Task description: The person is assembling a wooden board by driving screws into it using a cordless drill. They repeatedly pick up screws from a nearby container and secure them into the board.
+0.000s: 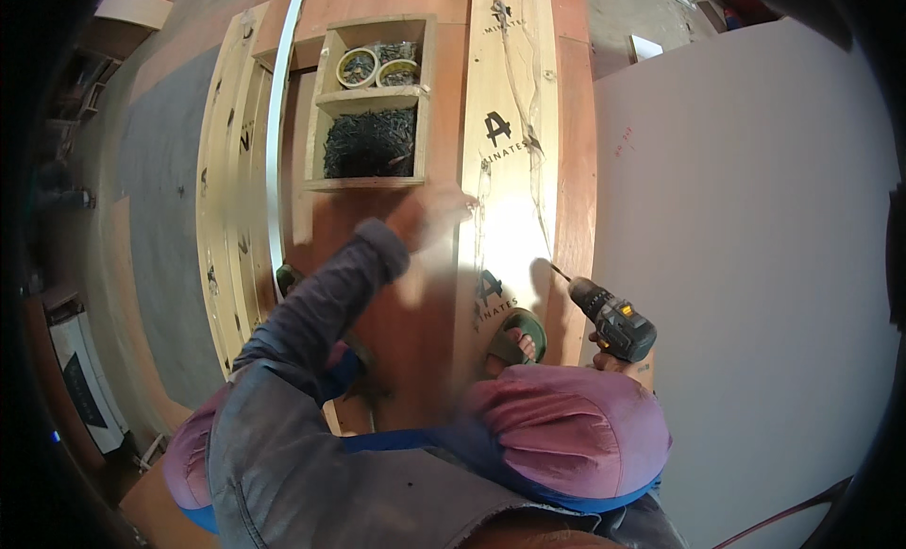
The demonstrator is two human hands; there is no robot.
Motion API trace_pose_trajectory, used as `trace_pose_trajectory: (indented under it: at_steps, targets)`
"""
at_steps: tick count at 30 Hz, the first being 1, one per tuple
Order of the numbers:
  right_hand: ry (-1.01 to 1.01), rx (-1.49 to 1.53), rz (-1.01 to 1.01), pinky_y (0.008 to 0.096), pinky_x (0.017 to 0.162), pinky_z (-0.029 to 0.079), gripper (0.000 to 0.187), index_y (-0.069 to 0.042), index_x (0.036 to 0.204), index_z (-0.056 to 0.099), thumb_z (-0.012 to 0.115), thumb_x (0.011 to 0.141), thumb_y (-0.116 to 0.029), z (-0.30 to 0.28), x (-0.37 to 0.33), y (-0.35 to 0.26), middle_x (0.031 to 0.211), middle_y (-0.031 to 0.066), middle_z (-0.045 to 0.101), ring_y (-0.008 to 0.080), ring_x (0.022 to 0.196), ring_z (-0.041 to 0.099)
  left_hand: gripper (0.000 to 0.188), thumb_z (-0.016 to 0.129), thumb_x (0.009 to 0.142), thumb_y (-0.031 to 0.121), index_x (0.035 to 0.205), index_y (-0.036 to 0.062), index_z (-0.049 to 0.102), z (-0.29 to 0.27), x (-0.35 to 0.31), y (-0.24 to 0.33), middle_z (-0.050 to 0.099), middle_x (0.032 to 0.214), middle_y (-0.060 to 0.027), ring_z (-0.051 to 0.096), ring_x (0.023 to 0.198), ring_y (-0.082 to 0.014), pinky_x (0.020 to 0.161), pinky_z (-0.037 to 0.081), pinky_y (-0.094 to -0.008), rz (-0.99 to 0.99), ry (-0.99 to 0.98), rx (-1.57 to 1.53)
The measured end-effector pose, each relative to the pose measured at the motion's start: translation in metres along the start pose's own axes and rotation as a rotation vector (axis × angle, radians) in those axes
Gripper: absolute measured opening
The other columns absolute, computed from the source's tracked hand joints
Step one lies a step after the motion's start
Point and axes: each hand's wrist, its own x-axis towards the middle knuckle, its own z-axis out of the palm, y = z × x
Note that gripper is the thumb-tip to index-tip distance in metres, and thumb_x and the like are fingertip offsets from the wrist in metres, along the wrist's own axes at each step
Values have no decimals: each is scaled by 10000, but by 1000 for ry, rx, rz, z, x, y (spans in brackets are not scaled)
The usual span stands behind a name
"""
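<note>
My right hand (623, 364) grips a black cordless drill (615, 320) by its handle, beside my right knee. The drill's thin bit points up and left toward the edge of a long, pale wrapped board (514, 185) with dark printing. Reaching forward, my left hand (427, 215) is at that board's left edge; motion smears its fingers, so I cannot tell what they hold. Just beyond it stands a two-part wooden box (427, 124). Dark screws (370, 143) fill its near part. Two round tubs (358, 67) and a clear bag (396, 51) of small dark pieces sit in the far part.
Reddish-brown plywood (406, 294) lies under the box and board. More pale wrapped boards (226, 171) run along the left, beside a bright metal strip (275, 152). A large grey-white panel (746, 228) spreads over the right. My sandalled foot (519, 341) rests by the wrapped board.
</note>
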Motion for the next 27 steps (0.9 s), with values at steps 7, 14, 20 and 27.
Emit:
trace_pose_trajectory:
  at_steps: [7, 14, 20, 27]
  targets:
    - [-306, -161, -224, 330, 762, 557, 429, 6, 1125, 683, 755, 707, 67, 25, 23, -41, 998, 77, 730, 158, 855, 666, 194, 665, 967, 122, 1113, 21, 742, 63, -40, -5, 707, 1067, -87, 665, 960, -198, 883, 536, -342, -312, -52, -318]
    - [-436, -529, -396, 368, 764, 538, 397, 4, 1058, 703, 780, 669, 3, 40, 42, -58, 969, 123, 711, 231, 844, 673, 239, 685, 930, 139, 1127, 16, 739, 58, -44, 2, 739, 1075, -129, 706, 960, -251, 869, 559, -356, -473, -57, -395]
    - [-460, -404, -341, 399, 776, 538, 453, 14, 1087, 702, 774, 640, -3, 54, 43, -56, 993, 150, 699, 285, 881, 678, 221, 668, 933, 95, 1122, 4, 736, 52, -44, 7, 728, 1063, -133, 698, 991, -256, 902, 546, -356, -401, -80, -444]
    - [-454, -441, -344, 415, 780, 542, 425, -9, 1024, 728, 787, 604, -28, 52, 44, -52, 1015, 148, 703, 324, 883, 676, 207, 679, 921, 106, 1091, 3, 737, 59, -44, -3, 729, 1041, -144, 700, 961, -292, 891, 544, -372, -244, -113, -326]
